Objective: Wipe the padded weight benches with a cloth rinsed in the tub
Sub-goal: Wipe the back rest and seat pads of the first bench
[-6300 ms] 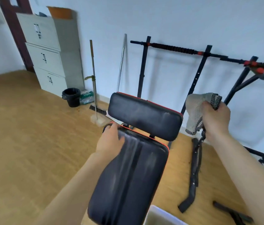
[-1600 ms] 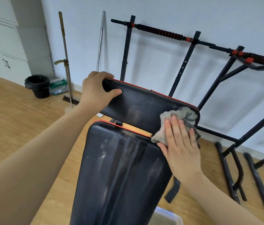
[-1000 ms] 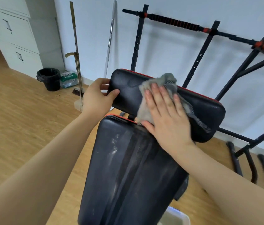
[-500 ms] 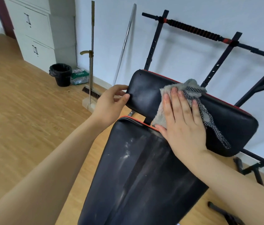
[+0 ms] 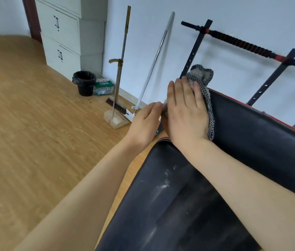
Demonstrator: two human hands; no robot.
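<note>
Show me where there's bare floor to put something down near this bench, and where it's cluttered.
Free: the wooden floor left of the bench, up to the cabinet and bin. Crowded: along the wall, where bin, broom with dustpan and white pole stand, and behind the bench, where the black rack stands.

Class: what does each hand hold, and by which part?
Right hand presses the cloth flat on the end of the upper pad; left hand by that end, grip hidden.
</note>
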